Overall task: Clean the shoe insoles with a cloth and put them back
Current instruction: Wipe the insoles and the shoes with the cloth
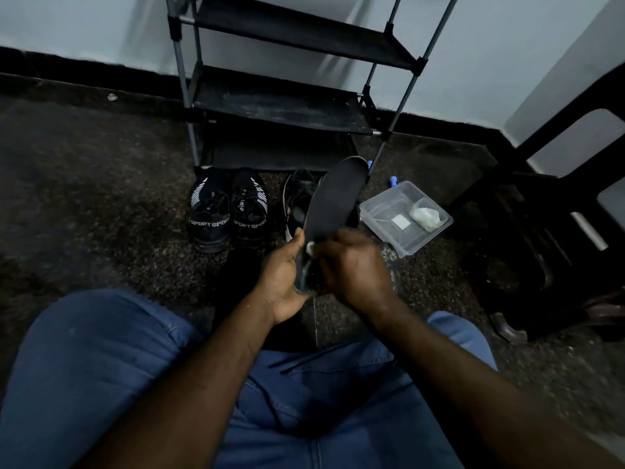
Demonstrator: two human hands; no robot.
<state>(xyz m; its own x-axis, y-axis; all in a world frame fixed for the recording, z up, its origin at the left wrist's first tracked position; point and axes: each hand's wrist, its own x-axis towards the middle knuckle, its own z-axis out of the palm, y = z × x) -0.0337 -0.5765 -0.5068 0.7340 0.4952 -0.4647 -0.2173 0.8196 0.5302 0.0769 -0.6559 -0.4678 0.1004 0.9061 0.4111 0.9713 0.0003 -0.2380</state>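
Head view: a pair of black sport shoes stands at 11 o'clock. At centre, the left hand grips the heel of a dark insole, its toe pointing to 1 o'clock; the right hand pinches a barely visible pale cloth against it. A clear plastic tub sits at 2 o'clock.

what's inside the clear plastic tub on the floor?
The clear tub holds a crumpled whitish wad near its right corner and a small pale square beside it. Whether it holds liquid can't be told.
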